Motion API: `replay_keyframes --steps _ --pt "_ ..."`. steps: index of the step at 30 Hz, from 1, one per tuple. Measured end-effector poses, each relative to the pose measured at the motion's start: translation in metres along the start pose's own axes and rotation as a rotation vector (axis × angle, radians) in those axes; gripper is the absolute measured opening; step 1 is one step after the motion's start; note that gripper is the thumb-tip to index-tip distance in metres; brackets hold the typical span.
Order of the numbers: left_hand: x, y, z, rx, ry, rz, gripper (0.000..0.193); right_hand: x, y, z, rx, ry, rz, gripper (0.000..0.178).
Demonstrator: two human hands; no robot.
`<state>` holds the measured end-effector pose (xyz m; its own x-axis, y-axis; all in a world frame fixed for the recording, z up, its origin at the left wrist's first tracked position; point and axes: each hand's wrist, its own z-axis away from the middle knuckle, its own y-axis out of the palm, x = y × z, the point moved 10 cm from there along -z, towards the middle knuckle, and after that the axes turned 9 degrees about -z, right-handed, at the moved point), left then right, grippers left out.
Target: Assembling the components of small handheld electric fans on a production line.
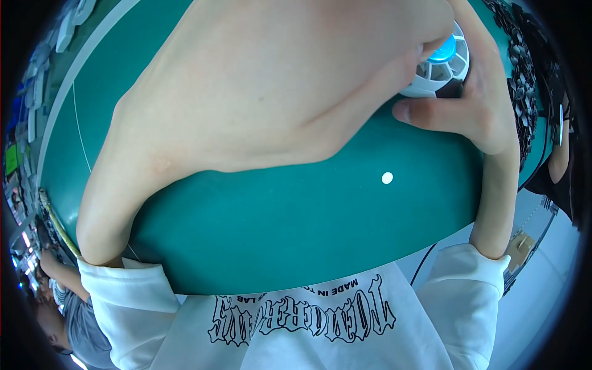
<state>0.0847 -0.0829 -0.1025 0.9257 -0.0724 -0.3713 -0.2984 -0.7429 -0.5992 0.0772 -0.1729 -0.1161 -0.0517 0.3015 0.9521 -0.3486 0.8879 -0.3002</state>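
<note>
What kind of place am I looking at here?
Probably a factory workshop: there's a green worktop, many small dark pieces massed at its right side, and another person in a grey top at lower left.

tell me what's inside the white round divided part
Inside the white round divided part are a rounded blue piece and small white-walled compartments. The left hand covers its far-left portion, so whatever lies there, and the rest of the blue piece, can't be seen.
</note>
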Motion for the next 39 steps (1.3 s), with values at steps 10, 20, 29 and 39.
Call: replay_keyframes --steps 10,20,29,39 --pt "-0.007 0.008 0.000 -0.021 0.014 0.019 0.039 0.007 -0.005 0.009 -0.022 0.137 0.150 0.079" --pt "-0.001 0.009 0.017 -0.062 -0.003 0.040 0.039 -0.002 0.010 -0.005 0.000 -0.008 -0.131 0.084" --pt "0.005 -0.003 0.021 -0.059 0.016 0.013 0.040 0.000 0.020 -0.004 0.002 0.018 0.018 0.082" --pt "0.007 0.005 0.011 -0.060 0.044 0.017 0.041 0.000 0.011 0.004 0.022 -0.074 0.048 0.081"
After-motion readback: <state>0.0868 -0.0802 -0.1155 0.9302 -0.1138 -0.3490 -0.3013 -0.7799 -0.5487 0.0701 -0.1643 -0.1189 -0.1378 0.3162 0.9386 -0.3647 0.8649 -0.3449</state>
